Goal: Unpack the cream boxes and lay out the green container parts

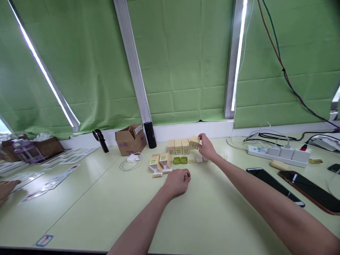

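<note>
My right hand (pixel 206 148) grips a small kraft-coloured box (pixel 194 141) with a green label, at the right end of a row. Several similar small boxes (pixel 177 147) stand side by side to its left. My left hand (pixel 177 182) rests on the table with its fingers curled in; what they hold, if anything, is hidden. Beyond it lie two opened boxes (pixel 160 163) with their flaps spread. Between my hands are two small green cases (pixel 180 160), small yellow pieces (pixel 191 161) and small white pieces (pixel 199 159).
At the back stand a cardboard box (pixel 131 141), a black cylinder (pixel 150 135) and a handheld fan (pixel 101 140). A white charger with cable (pixel 132 159) lies left. Right are a power strip (pixel 277 156) and phones (pixel 275 186). Another person's hand (pixel 7 187) shows far left.
</note>
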`<state>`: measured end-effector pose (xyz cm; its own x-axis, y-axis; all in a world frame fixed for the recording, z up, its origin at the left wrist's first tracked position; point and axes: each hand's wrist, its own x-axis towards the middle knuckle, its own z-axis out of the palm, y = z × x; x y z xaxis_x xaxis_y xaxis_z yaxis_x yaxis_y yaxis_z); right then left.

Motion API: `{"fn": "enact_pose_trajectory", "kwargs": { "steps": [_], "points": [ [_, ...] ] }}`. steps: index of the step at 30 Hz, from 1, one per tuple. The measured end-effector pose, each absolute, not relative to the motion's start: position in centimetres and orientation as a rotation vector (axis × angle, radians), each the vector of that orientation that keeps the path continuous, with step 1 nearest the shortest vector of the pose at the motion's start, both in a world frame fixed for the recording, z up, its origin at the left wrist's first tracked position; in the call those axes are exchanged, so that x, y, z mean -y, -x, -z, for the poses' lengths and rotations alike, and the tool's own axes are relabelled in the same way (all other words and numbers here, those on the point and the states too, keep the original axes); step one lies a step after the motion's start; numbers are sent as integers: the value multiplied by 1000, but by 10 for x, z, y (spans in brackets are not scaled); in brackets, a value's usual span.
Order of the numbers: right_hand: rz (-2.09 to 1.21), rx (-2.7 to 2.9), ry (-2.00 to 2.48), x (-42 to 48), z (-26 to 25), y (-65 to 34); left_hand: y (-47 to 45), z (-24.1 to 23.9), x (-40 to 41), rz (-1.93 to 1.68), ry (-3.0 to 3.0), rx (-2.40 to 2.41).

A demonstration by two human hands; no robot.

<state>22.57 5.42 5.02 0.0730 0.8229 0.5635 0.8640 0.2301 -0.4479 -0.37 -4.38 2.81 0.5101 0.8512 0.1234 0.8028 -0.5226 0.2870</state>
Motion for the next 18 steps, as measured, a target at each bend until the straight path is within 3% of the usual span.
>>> {"fn": "enact_pose_trajectory", "kwargs": {
  "steps": [6,13,18],
  "points": [
    [-84,1647,1159,13,-61,-222,3,-27,38,-525,-2444,-1441],
    [-371,1688,1179,80,-22,-212,2,-19,30,-823,-2246,-1280],
    [-527,1683,1174,84,0,-210,0,-12,31,-814,-2230,-1252]
  ]
}}
